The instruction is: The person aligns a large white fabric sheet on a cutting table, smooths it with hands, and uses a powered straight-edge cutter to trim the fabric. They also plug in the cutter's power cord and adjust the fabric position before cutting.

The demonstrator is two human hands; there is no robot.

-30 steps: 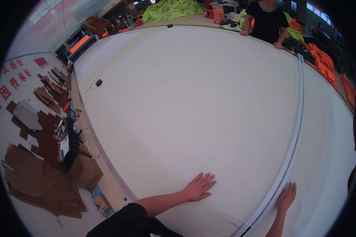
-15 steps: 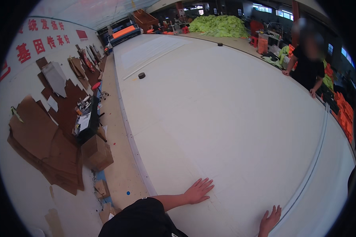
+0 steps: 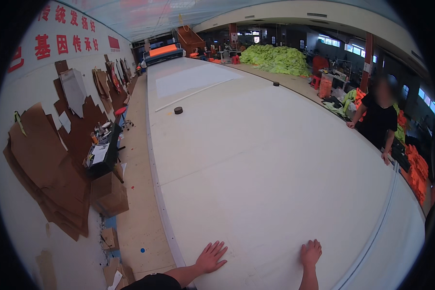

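A long white sheet (image 3: pixel 266 183) covers the table in front of me, with faint creases running across it. My left hand (image 3: pixel 211 257) rests flat on it near the close left edge, its fingers spread. To the right, my right hand (image 3: pixel 311 253) lies on the same sheet with its fingers slightly bent and a little apart. Neither hand has anything in it. Right of my right hand, a narrow pale blue-grey strip (image 3: pixel 372 239) runs lengthwise along the sheet.
Two dark round weights (image 3: pixel 178 110) (image 3: pixel 276 84) and a thin white rod (image 3: pixel 193 96) lie farther up. A person (image 3: pixel 379 113) leans on the right edge. Past the left edge stand a cardboard box (image 3: pixel 109 194) and a cluttered dark stand (image 3: pixel 104 145). Yellow-green fabric (image 3: pixel 275 60) is heaped beyond.
My view has tilted up. My left hand has drawn back toward me and left; my right hand has come farther in over the sheet, away from the strip.
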